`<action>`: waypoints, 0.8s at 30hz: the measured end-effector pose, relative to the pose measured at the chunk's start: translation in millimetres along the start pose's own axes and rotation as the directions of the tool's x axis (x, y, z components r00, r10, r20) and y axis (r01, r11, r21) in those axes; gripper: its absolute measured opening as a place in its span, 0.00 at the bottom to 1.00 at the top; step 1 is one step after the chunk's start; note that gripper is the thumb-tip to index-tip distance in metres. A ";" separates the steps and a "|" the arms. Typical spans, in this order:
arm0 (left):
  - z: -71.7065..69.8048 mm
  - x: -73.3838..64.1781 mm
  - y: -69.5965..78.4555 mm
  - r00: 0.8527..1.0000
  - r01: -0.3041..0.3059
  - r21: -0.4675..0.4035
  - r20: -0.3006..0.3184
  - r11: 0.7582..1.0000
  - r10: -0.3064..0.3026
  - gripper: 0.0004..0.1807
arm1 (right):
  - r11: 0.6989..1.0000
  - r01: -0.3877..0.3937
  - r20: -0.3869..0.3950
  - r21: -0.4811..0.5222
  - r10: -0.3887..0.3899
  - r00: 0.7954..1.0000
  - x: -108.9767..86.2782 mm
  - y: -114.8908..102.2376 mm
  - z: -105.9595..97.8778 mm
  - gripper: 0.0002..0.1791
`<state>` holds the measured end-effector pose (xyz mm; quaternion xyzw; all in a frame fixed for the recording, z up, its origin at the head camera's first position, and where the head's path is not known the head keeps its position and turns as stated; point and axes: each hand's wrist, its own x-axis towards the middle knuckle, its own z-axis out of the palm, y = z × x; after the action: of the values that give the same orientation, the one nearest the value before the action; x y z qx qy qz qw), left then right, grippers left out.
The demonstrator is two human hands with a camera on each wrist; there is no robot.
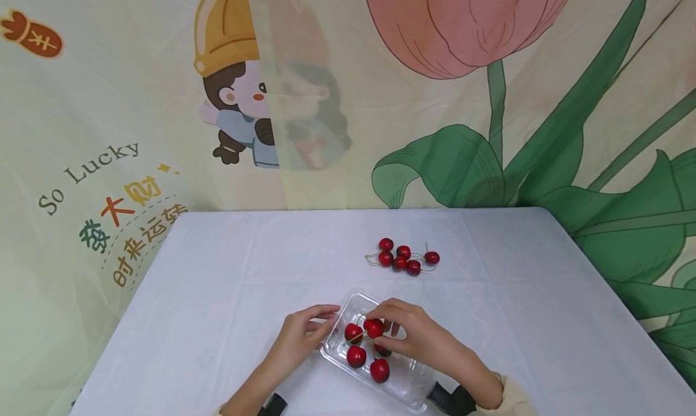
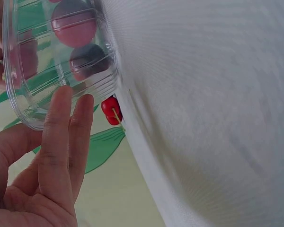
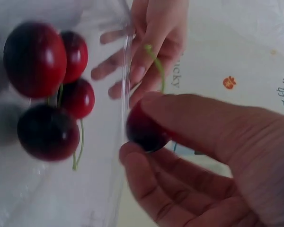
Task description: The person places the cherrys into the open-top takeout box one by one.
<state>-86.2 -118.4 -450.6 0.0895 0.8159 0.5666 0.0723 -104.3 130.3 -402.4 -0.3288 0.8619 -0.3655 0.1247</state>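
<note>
A clear plastic container (image 1: 402, 383) sits on the white cloth with several red cherries (image 1: 356, 356) in it, some with green stems. My right hand (image 1: 415, 334) pinches one cherry (image 3: 144, 130) between thumb and fingertips, just above the container's rim. That cherry's stem points up past the thumb in the right wrist view. At the container's left side is my left hand (image 1: 306, 331), its fingers (image 2: 57, 142) fairly straight and touching the clear wall near the corner. Through that wall the cherries inside show in the left wrist view.
Beyond the container, a loose group of several cherries (image 1: 399, 263) with stems lies on the white-covered table (image 1: 272, 253). Behind the table hangs a printed backdrop (image 1: 326, 186) with a tulip and a cartoon figure. Dark straps (image 1: 454, 399) show by the wrists.
</note>
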 end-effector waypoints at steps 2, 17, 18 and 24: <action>-0.5 -0.3 0.5 1.000 -0.003 0.001 -0.003 1.000 0.003 0.16 | 1.000 -0.006 0.031 0.002 0.006 0.999 0.8 -1.2 2.7 0.20; -1.7 -1.8 0.8 1.000 -0.006 -0.002 -0.008 1.000 0.006 0.16 | 0.991 0.015 0.186 -0.130 0.009 0.983 13.5 -2.5 7.3 0.17; -1.6 -1.7 1.0 1.000 -0.005 -0.004 -0.006 1.000 0.005 0.17 | 0.989 0.015 0.194 -0.145 0.013 0.981 14.6 -2.9 7.3 0.17; -0.2 -1.6 1.6 1.000 -0.010 -0.002 0.003 1.000 0.010 0.16 | 0.981 0.027 0.230 -0.191 0.018 0.973 18.5 -4.6 6.4 0.17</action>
<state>-84.6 -118.4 -449.0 0.0943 0.8148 0.5676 0.0707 -113.2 112.2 -403.2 -0.3813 0.8721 -0.2400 0.1909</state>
